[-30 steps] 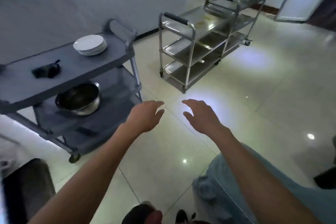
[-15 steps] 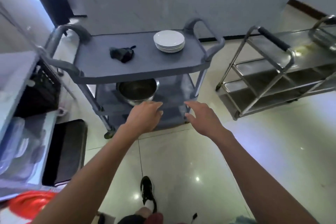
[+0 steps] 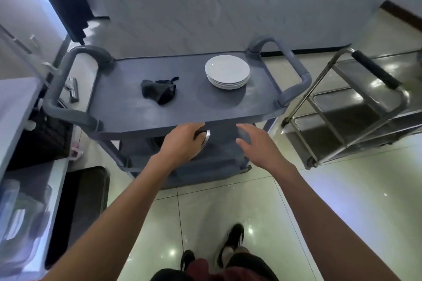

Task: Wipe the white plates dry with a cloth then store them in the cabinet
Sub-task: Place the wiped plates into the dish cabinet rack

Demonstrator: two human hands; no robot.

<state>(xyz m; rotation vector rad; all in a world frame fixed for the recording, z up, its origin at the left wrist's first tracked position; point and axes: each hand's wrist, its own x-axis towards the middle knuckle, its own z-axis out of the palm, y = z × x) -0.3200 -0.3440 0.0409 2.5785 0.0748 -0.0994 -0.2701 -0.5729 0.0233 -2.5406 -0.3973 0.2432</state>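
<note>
Plates: stack of round white ceramic plates (image 3: 227, 72) set on grey plastic cart (image 3: 127, 107); judged fragile, slippery; best gripped at rims.
Cloth: dark crumpled cloth (image 3: 159, 90), soft.
Hands: left hand (image 3: 182, 141), right hand (image 3: 258, 143) relaxed, nothing held.

The grey cart (image 3: 127, 112) looks like moulded plastic, its top matt and faintly scuffed, its looped handles (image 3: 294, 70) smooth. The stacked white plates (image 3: 227, 69) are glazed, with a soft sheen. The dark cloth (image 3: 158, 90) is a crumpled, dull fabric. Under the top shelf a sliver of polished metal bowl rim (image 3: 207, 136) glints. The trolley (image 3: 356, 121) to the right is shiny steel tube and sheet, with a black matt grip (image 3: 374, 68). The floor tiles (image 3: 342, 189) are pale, highly glossy, mirroring the lights.
</note>
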